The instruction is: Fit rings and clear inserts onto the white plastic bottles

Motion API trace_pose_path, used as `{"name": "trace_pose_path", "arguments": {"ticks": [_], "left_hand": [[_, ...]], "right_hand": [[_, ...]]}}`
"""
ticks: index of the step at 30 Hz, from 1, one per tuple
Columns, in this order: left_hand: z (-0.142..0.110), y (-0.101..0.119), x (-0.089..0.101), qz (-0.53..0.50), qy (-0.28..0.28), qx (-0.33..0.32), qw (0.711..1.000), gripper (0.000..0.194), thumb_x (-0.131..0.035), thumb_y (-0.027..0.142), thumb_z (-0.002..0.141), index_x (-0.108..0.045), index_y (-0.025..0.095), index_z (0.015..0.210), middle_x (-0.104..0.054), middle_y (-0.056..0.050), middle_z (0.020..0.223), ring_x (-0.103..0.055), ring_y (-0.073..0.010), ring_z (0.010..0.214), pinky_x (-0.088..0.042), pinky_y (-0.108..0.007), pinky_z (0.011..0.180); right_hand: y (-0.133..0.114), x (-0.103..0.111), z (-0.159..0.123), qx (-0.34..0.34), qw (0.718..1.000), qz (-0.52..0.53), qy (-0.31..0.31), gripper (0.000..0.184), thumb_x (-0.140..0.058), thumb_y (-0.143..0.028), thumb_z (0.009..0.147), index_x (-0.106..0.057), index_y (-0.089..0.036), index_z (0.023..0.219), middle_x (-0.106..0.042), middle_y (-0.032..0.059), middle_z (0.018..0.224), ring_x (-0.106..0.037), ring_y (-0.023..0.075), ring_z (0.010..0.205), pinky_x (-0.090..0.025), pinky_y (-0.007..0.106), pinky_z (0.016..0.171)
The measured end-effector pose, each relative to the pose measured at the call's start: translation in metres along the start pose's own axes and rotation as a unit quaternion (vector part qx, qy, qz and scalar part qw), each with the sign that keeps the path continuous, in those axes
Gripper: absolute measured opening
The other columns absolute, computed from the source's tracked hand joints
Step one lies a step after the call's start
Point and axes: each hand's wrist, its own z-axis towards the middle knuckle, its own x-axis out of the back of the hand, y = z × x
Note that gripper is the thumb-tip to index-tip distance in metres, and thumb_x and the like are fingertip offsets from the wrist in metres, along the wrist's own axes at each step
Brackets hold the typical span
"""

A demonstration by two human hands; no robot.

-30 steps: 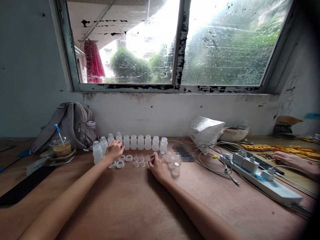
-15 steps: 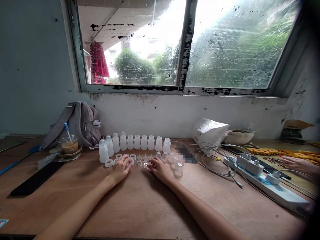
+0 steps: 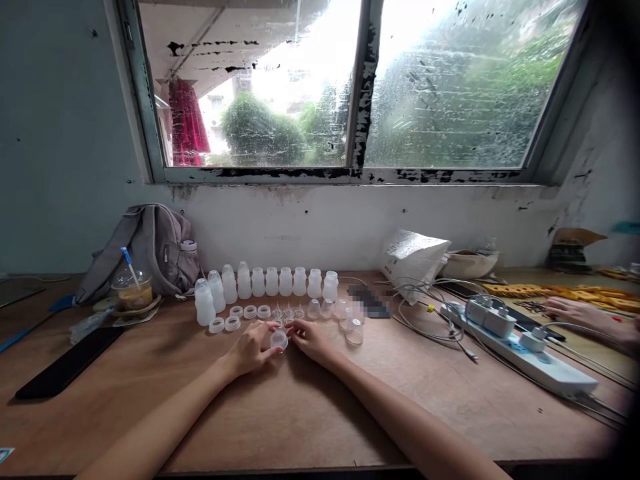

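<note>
My left hand [image 3: 254, 348] is closed on a translucent bottle collar ring [image 3: 279, 341], held just above the table between thumb and fingers. Right beside it, my right hand [image 3: 307, 340] has its fingers curled together near the ring's far edge; what they pinch is hidden, perhaps a clear teat. Beyond the hands stand clear bottle teats [image 3: 299, 311]. To the left lie several loose collar rings [image 3: 233, 323]. Clear dome caps [image 3: 355, 331] sit to the right. Frosted baby bottles [image 3: 271, 282] form a curved row behind, and those at the left end carry caps.
At the left are a grey backpack [image 3: 145, 253], an iced drink cup [image 3: 134, 288] and a black flat case [image 3: 70, 363]. A white bag [image 3: 415, 263], tangled cables [image 3: 435, 320] and a power strip [image 3: 520, 353] occupy the right. Another person's hand [image 3: 585, 317] is at far right.
My left hand has left the loose rings and moved right, now with one collar ring in it. My right hand has shifted slightly left, so both hands meet. The view has turned slightly right.
</note>
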Motion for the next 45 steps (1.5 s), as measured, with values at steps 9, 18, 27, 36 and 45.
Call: {"name": "trace_pose_path", "arguments": {"ticks": [9,18,27,36,45], "left_hand": [[0.001,-0.005,-0.007,0.048,-0.033,0.011,0.998,0.038,-0.053,0.042,0.072,-0.055,0.019,0.102,-0.058,-0.008,0.095,-0.050,-0.0214,0.091,-0.039,-0.034,0.081],[0.002,0.002,-0.009,0.048,0.009,0.041,0.998,0.035,-0.051,0.044,0.073,-0.054,0.020,0.098,-0.057,-0.006,0.097,-0.050,-0.0207,0.092,-0.038,-0.033,0.081],[0.034,0.001,-0.027,-0.073,0.054,0.133,0.987,0.016,-0.039,0.027,0.080,-0.053,0.020,0.080,-0.057,0.000,0.063,-0.054,-0.0132,0.060,-0.041,-0.023,0.058],[0.050,0.025,-0.053,-0.321,0.106,0.240,0.910,0.025,-0.034,0.035,0.080,-0.050,0.018,0.089,-0.059,-0.003,0.075,-0.057,-0.0117,0.057,-0.043,-0.018,0.043],[0.046,0.040,-0.045,-0.344,0.031,0.217,0.913,0.032,-0.035,0.014,0.068,-0.044,0.022,0.098,-0.060,-0.004,0.096,-0.058,-0.0084,0.051,-0.039,-0.017,0.041]], "right_hand": [[0.007,-0.004,0.002,0.023,0.999,0.002,0.023,0.025,-0.046,-0.008,0.069,-0.063,-0.018,0.085,-0.065,0.0022,0.072,-0.059,0.0128,0.065,-0.044,0.020,0.060],[0.005,-0.004,-0.001,0.036,0.999,-0.009,0.019,0.028,-0.044,-0.006,0.068,-0.060,-0.019,0.087,-0.064,0.0017,0.073,-0.057,0.0123,0.066,-0.043,0.020,0.061],[0.000,-0.003,-0.005,0.074,0.996,0.013,0.041,0.023,-0.046,-0.012,0.067,-0.047,-0.020,0.088,-0.056,0.0015,0.084,-0.051,0.0111,0.071,-0.041,0.020,0.063],[0.015,0.006,0.001,-0.010,0.990,-0.009,0.144,0.007,-0.044,-0.020,0.068,-0.037,-0.021,0.069,-0.045,-0.0042,0.062,-0.044,0.0107,0.057,-0.035,0.020,0.054],[0.019,0.009,0.009,-0.012,0.985,-0.017,0.170,0.011,-0.042,-0.017,0.064,-0.032,-0.022,0.066,-0.041,-0.0041,0.062,-0.041,0.0117,0.057,-0.033,0.021,0.053]]}}
